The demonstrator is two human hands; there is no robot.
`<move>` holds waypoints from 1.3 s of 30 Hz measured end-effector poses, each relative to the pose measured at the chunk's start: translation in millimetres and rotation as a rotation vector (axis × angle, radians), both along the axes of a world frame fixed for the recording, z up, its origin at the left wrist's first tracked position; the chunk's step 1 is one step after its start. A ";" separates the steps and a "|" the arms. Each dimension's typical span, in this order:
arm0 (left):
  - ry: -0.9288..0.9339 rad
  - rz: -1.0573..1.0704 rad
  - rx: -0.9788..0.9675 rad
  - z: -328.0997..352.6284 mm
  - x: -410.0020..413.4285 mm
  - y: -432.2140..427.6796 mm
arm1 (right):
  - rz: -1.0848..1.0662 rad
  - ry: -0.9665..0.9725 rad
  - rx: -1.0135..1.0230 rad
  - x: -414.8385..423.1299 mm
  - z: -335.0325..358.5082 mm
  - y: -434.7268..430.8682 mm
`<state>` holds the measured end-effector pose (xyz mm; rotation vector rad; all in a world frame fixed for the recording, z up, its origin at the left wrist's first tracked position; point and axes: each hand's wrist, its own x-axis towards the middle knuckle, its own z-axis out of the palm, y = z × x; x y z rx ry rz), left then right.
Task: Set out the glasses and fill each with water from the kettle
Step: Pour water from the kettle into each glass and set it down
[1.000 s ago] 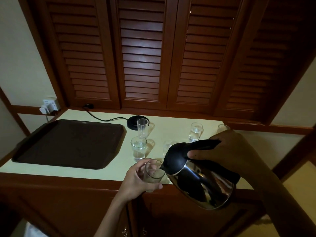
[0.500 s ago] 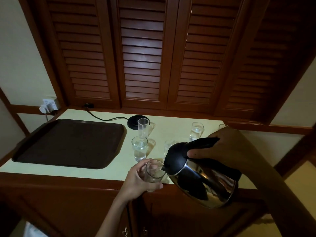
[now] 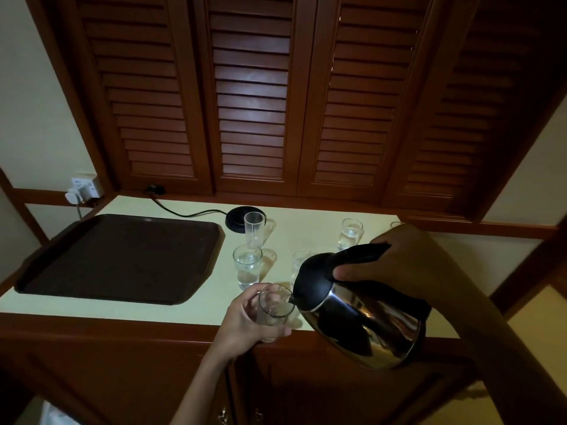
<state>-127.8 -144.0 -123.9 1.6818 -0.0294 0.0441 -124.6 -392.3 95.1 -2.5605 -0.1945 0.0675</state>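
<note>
Kettle point(image 3: 362, 314) has crept up a touch vs half a sec ago, spout still at the rim of the held glass point(image 3: 273, 311), tilted left. Right hand point(image 3: 408, 265) wrapped tight round the black handle; left hand point(image 3: 245, 320) curled round the glass at the near edge of the counter point(image 3: 190, 311), fingers closed on it. Can't tell if water's flowing, too dim. Just beyond: short glass w/ water point(image 3: 247, 266), tall empty glass point(image 3: 254, 229) farther back, beside the kettle base point(image 3: 236, 219). Another glass point(image 3: 299, 265) half hidden behind the lid, one w/ water far right point(image 3: 350, 234). Dark tray point(image 3: 119, 259) on the left, bare.
</note>
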 end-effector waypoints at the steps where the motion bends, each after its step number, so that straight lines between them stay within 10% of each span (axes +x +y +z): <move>1: 0.003 0.002 -0.004 -1.2 0.5 -0.1 | -0.002 0.000 0.000 0.1 0.1 -0.1; 39: 0.017 -0.019 -0.023 3.6 1.5 -1.7 | 0.011 0.016 -0.001 6.5 -0.6 -2.8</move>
